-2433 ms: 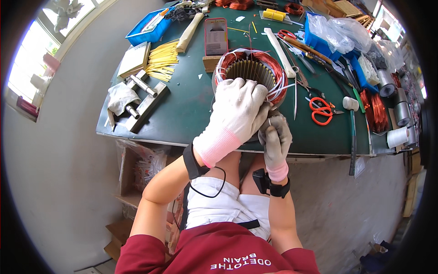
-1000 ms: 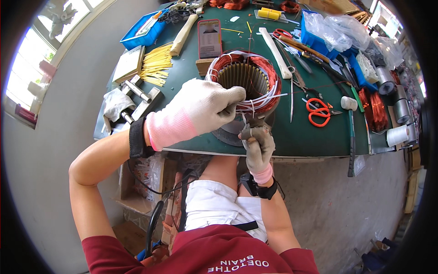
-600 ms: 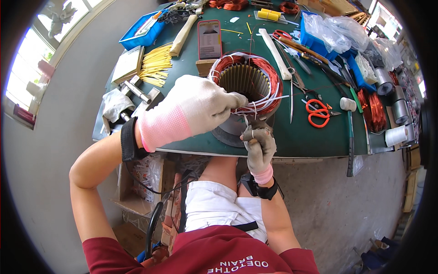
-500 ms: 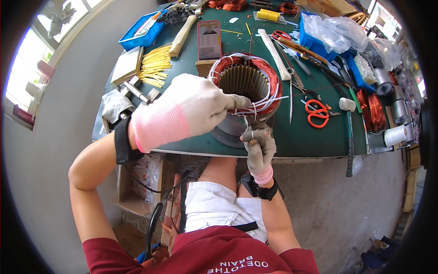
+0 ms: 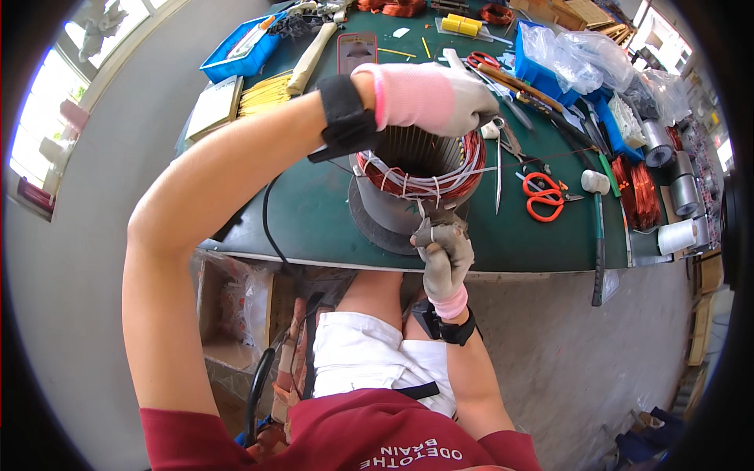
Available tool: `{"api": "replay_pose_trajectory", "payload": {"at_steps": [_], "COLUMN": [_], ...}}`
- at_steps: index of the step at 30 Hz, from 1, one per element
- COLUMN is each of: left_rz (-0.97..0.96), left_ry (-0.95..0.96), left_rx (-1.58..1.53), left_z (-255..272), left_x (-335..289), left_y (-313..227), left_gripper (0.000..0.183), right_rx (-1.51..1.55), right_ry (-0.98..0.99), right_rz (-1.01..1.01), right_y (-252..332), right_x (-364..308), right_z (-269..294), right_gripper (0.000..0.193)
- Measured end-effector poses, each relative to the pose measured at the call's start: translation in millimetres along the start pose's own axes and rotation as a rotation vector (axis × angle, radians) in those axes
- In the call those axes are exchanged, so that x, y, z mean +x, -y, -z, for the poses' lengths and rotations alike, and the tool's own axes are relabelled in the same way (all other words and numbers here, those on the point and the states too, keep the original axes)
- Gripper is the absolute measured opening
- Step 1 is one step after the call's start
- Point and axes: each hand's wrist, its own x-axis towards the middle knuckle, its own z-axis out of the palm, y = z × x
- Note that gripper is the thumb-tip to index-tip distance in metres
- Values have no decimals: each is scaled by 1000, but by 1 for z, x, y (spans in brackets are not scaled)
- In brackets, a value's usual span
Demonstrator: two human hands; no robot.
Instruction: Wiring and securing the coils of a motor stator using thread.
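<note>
A stator [image 5: 383, 206] stands upright at the table's near edge, its ring of red copper windings [image 5: 471, 161] tied round with white cord and edged by pale wire sleeves. My left hand [image 5: 440, 100], in a white and pink knit glove, reaches over the far rim of the windings. Its fingers are curled closed; whatever they hold is hidden. Low at the stator's front, my right hand [image 5: 446, 255], gloved alike, is closed with its fingertips pinched on a white cord [image 5: 422, 209] that runs up toward the windings.
Right of the stator lie orange-handled scissors [image 5: 543, 196], a mallet [image 5: 597, 184] and several long tools. Blue bins [image 5: 542, 72] with plastic bags stand farther back, beside wire spools [image 5: 677, 235]. A phone [image 5: 357, 49], yellow strips [image 5: 265, 93] and another blue bin [image 5: 243, 49] lie far left.
My left hand has moved from the front inner rim of the stator up and away to its far right side, its forearm now crossing the table's left part. The right hand has stayed nearly still.
</note>
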Motion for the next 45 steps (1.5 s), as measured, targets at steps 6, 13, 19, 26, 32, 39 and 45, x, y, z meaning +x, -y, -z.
{"api": "replay_pose_trajectory", "payload": {"at_steps": [6, 13, 19, 26, 32, 39, 45], "left_rz": [-51, 88, -253, 283, 234, 264, 328], "left_ry": [-42, 420, -351, -482, -554, -458, -475], "left_rx": [57, -308, -130, 263, 193, 29, -25], "left_z": [2, 17, 12, -64, -78, -69, -71], "left_x": [12, 38, -22, -88, -83, -81, -81], "left_y": [0, -51, -17, -75, -68, -69, -60], "left_gripper": [29, 41, 31, 17, 12, 18, 16], "right_rx": [40, 75, 96, 227, 246, 16, -79], "right_ry": [-21, -9, 7, -23, -39, 20, 43], "right_rz": [7, 44, 29, -199, -208, -22, -28], "right_y": [0, 2, 3, 12, 24, 26, 34], "right_x": [1, 3, 3, 3, 5, 8, -13], "right_z": [-1, -3, -2, 4, 3, 11, 17], "right_gripper": [17, 18, 17, 13, 13, 13, 17]}}
